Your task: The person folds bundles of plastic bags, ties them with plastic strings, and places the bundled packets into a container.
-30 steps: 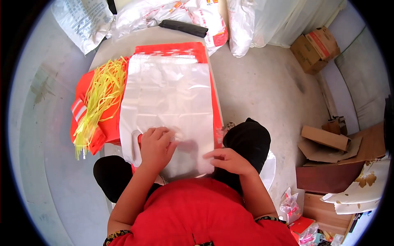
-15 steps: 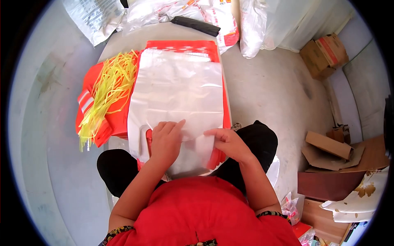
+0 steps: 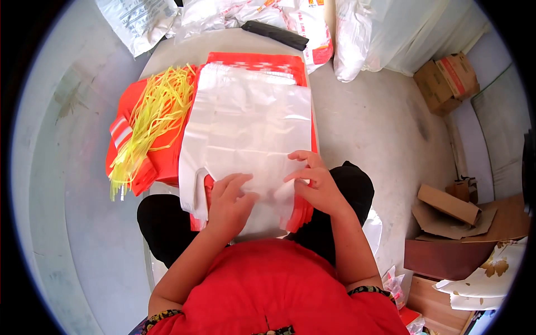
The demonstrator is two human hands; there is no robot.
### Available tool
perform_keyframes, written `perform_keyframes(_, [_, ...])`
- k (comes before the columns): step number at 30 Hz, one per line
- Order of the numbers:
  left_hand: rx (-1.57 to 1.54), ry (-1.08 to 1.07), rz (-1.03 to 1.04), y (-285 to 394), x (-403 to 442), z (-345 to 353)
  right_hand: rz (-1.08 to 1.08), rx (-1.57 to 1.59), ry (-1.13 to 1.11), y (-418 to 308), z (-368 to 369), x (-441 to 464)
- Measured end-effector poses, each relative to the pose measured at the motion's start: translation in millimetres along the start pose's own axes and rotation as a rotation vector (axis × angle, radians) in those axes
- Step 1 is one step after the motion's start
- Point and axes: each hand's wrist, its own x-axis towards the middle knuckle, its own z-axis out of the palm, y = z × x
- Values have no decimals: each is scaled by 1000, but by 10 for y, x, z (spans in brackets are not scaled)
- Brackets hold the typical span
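Note:
White plastic bags (image 3: pixel 245 117) lie flat over a stack of red bags (image 3: pixel 257 58), with handle loops toward my body. My left hand (image 3: pixel 230 204) rests on the lower part of the white bags, fingers apart, beside the left handle cut-out. Near the lower right corner is my right hand (image 3: pixel 315 181); its thumb and a finger come together at a white handle flap, other fingers raised. Red layers show below the flap. Yellow strips (image 3: pixel 162 106) lie on red bags left of the stack.
A black roll (image 3: pixel 274 34) lies at the table's far edge (image 3: pixel 215 42), before white sacks (image 3: pixel 352 39). Cardboard boxes (image 3: pixel 446 84) stand at the back right, with opened cardboard (image 3: pixel 449 206) nearer on the right. My knees flank the stack.
The view has shifted, so the table sits farther right. The right handle flap has been folded up off the red layers. My right fingers have moved up and spread; my left hand has moved slightly down.

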Motion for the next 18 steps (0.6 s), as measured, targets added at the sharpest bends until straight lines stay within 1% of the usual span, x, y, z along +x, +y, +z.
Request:
perform_keyframes(2, [4, -26, 91, -60, -62, 24, -20, 24, -57, 34, 2, 59])
perform_keyframes(3, [7, -41, 137, -80, -90, 33, 79, 50, -116, 39, 12, 83])
perform_keyframes(5, [-12, -41, 144, -62, -120, 40, 276, 103, -234, 45, 46, 138])
perform_keyframes(8, [8, -57, 166, -45, -120, 23, 293, 95, -247, 74, 132, 237])
perform_keyframes(11, [43, -58, 185, -28, -85, -15, 211, 63, -240, 55, 196, 341])
perform_keyframes(14, [55, -64, 200, -38, -81, -12, 97, -59, -279, 69, 241, 407])
perform_keyframes(18, [48, -60, 213, -52, -67, 3, -69, -190, -278, 146, 304, 433])
